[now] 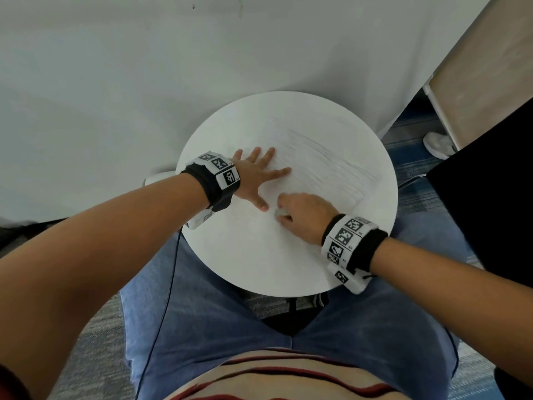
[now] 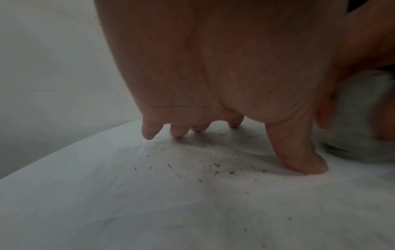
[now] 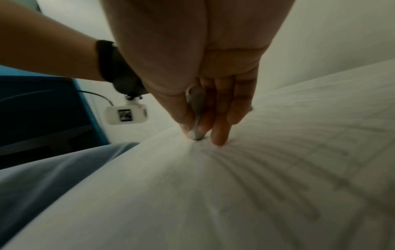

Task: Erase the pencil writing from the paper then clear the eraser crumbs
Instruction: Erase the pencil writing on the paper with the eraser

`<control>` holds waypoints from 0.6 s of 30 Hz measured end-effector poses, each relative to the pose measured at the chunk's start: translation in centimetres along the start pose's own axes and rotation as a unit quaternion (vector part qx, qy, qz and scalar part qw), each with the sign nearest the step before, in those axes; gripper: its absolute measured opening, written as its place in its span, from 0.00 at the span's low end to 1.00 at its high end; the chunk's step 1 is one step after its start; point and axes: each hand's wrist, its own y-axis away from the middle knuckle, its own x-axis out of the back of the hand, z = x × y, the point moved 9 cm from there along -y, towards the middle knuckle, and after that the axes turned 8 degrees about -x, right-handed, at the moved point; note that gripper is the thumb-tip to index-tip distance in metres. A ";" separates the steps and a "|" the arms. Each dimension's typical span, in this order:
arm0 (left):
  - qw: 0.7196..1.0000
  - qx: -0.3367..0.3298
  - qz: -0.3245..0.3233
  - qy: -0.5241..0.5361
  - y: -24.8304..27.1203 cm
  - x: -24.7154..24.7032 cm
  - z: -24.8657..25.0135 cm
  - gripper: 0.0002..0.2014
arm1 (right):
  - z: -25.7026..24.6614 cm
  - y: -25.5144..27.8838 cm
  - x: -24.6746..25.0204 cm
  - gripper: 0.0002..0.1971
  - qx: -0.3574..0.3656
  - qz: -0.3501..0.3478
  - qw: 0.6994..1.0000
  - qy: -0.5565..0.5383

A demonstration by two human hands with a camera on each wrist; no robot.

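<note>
1. Your left hand [image 1: 251, 176] lay flat on the paper [image 1: 323, 157], fingers spread and straight, thumb [image 2: 299, 152] pressed down towards you.
2. Your right hand [image 1: 302, 215] pinched the eraser [image 3: 195, 116] between thumb and fingers, just beside the left thumb.
3. In the right wrist view the eraser stood nearly upright, its long axis running along your fingers, its grey lower end pointing down and touching the sheet.
4. The paper sat on the round white table [image 1: 259, 264], towards the far right part of the top. Its edges were hard to tell from the table.
5. The pencil lines [image 1: 331, 166] ran as long strokes slanting from the far left towards the near right, mostly beyond your right hand.
6. Dark eraser crumbs [image 2: 213, 167] lay scattered on the sheet under your left palm, between the fingertips and the thumb.
</note>
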 end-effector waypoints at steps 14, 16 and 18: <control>1.000 0.001 -0.004 0.001 0.1 -0.1 0.2 0.56 | 1.8 -1.8 1.5 0.16 -0.018 0.002 0.999 0.041; 1.000 0.001 -0.001 0.004 0.2 0.0 0.2 0.56 | 2.4 -1.7 2.0 0.16 -0.042 0.038 0.995 0.088; 1.000 0.002 -0.003 0.000 0.2 -0.1 0.2 0.56 | 0.1 -0.6 0.4 0.14 0.011 0.034 0.991 0.131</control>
